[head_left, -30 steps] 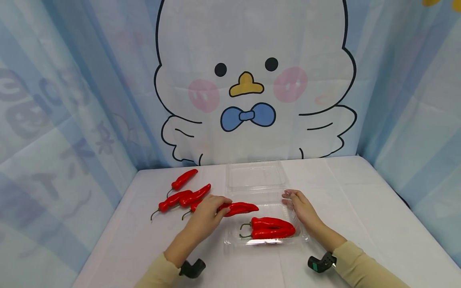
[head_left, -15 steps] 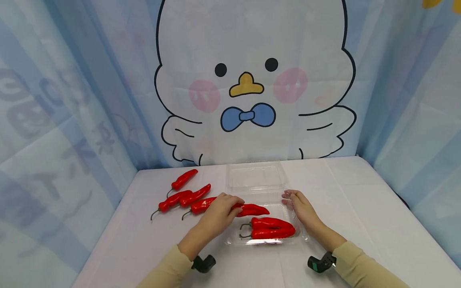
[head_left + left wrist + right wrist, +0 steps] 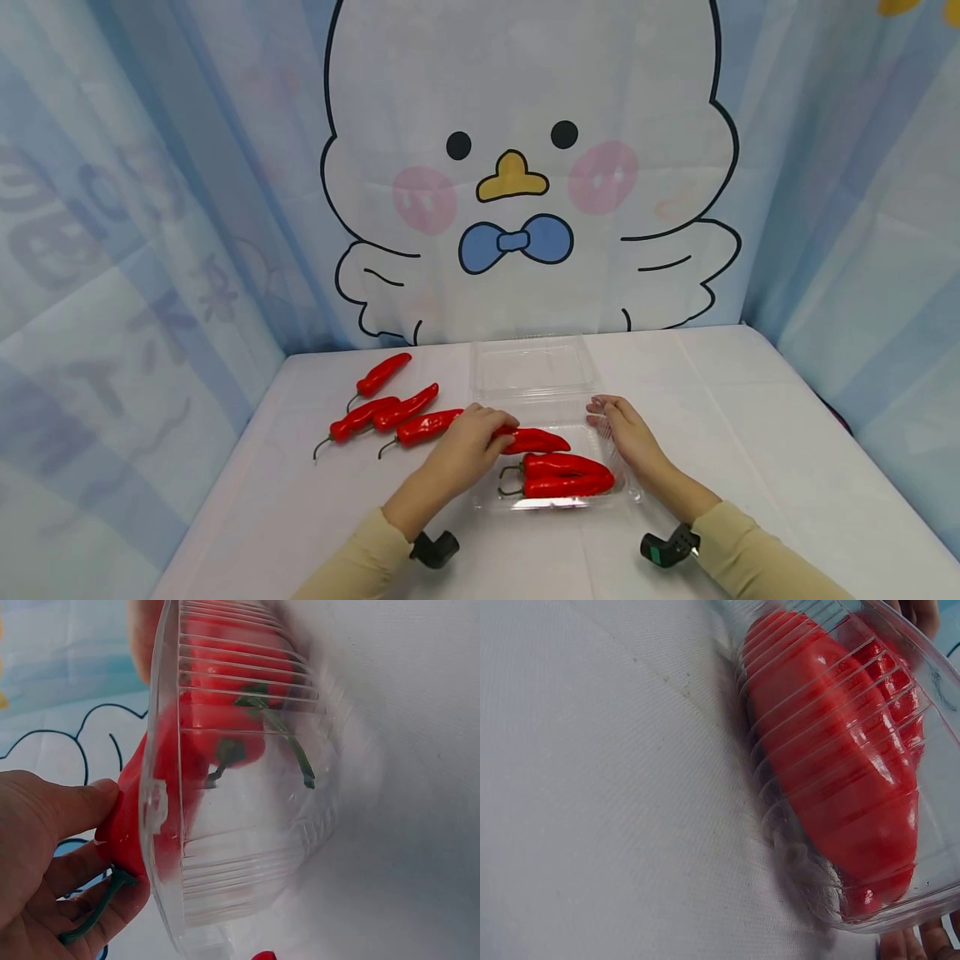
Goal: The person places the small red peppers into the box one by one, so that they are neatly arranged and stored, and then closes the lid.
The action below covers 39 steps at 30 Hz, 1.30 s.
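Observation:
My left hand (image 3: 461, 450) pinches a red chili pepper (image 3: 542, 440) between thumb and fingers near its stem end. The pepper slants across the rim of a clear plastic clamshell box (image 3: 555, 505), its tip over the inside. In the left wrist view the green stem (image 3: 97, 907) hangs toward my palm. Two other red peppers (image 3: 566, 485) lie side by side in the box's near part, tips to the right. My right hand (image 3: 633, 437) rests at the box's right side, fingers against its far right corner; its fingers (image 3: 922, 943) show partly behind the box in the right wrist view.
The box's open lid (image 3: 534, 368) lies flat behind it. Several loose red peppers (image 3: 405, 408) are spread left of the box on the white-covered table (image 3: 750, 417). A printed curtain (image 3: 517, 308) stands behind the table's back edge.
My left hand has carried the pepper rightward, from the box's left edge to further over its inside. It uncovers more of a loose pepper on the left. My right hand stays put.

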Available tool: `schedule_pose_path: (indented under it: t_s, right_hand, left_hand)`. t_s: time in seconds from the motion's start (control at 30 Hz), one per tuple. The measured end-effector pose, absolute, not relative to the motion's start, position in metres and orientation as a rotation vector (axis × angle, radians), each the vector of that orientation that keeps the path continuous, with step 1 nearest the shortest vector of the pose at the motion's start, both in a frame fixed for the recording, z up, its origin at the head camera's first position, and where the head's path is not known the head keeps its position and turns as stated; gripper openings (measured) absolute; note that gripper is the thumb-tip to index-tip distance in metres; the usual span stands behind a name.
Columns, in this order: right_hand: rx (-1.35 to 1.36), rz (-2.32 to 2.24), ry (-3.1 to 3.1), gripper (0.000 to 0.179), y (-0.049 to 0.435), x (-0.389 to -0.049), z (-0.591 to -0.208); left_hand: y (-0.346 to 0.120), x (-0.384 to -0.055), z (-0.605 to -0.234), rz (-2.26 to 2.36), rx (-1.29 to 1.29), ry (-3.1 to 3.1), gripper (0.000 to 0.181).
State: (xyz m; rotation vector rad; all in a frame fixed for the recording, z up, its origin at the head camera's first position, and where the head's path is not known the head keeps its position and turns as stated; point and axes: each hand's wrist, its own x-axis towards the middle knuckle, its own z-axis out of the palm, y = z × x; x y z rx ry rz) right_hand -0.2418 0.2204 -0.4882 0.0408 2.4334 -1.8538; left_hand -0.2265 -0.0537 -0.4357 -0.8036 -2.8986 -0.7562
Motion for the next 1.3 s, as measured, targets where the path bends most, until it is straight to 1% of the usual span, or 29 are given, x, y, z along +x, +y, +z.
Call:
schedule_pose_path:
  t_s: [1.3]
  right_hand:
    - [0.040,-1.864,2.446,0.043,0.220,-0.242,-0.492]
  left_hand:
    - [-0.027,-0.237,-0.445,-0.756,-0.908,-2.870,0.021]
